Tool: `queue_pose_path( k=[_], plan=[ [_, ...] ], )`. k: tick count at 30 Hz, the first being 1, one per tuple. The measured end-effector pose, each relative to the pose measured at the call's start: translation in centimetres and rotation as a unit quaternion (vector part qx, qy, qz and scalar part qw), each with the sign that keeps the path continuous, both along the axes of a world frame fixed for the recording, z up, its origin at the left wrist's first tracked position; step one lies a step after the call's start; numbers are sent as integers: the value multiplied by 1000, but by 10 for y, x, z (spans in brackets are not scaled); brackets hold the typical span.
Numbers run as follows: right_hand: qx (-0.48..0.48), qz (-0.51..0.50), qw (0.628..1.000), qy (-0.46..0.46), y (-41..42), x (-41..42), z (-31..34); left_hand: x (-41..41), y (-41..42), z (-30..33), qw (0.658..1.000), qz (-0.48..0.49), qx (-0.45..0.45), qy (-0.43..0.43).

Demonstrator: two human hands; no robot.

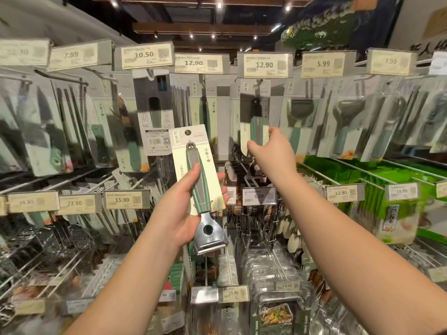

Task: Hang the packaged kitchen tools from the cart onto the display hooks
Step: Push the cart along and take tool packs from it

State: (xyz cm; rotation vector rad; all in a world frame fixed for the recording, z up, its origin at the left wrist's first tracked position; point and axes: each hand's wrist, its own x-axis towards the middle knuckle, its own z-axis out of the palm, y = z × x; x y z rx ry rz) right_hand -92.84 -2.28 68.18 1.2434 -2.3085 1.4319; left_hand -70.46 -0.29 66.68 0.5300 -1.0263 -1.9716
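Left hand (180,209) grip clamped on carded peeler (197,175); right hand (272,151) pinches hanging package (255,117) below 12.90 price tag (264,64).

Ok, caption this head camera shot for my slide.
Left hand holds a carded peeler; right hand grips a hanging package.

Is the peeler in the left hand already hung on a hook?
Not hung. The left hand grips the peeler in front of the display, its card's hole free of any hook.

Motion blur smears the outer price tags (23,52); right hand's fingertips (251,147) hidden behind packaging.
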Motion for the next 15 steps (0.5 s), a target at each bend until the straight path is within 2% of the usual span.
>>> queue_pose_path(
  k=[15],
  plan=[
    [82,-55,995,-5,-70,-21,12,15,-3,6,1000,4,8,-1]
  ],
)
